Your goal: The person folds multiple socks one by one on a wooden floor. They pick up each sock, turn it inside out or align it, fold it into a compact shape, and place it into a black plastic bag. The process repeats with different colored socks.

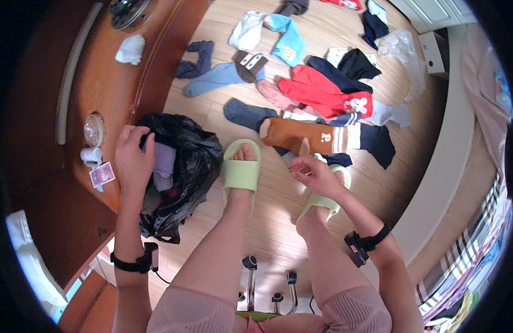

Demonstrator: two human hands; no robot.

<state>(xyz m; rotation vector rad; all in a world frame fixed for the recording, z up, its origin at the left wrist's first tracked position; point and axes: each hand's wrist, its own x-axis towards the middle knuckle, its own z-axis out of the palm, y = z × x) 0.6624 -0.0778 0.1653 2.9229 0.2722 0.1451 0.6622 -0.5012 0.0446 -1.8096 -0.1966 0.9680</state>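
Observation:
My left hand (135, 160) is at the left rim of a black plastic bag (192, 177), thumb apart from its bent fingers, and nothing shows in its grip. Inside the bag lie socks, a greyish-purple one (164, 161) on top. Over the floor by my right slipper, my right hand (318, 176) has its fingers apart and holds nothing I can see. Just beyond it lies a brown sock (301, 135) with white stripes. Spread farther off are red socks (326, 91), a blue sock (214, 79), a dark grey sock (248, 114) and a turquoise sock (288, 41).
On the wooden cabinet (109, 72) at left sit a white bundled cloth (131, 49), a clear round container (93, 130) and a pink card (102, 175). My green slippers (241, 174) stand between the hands. A clear plastic bag (403, 53) lies far right, near the bed frame (434, 200).

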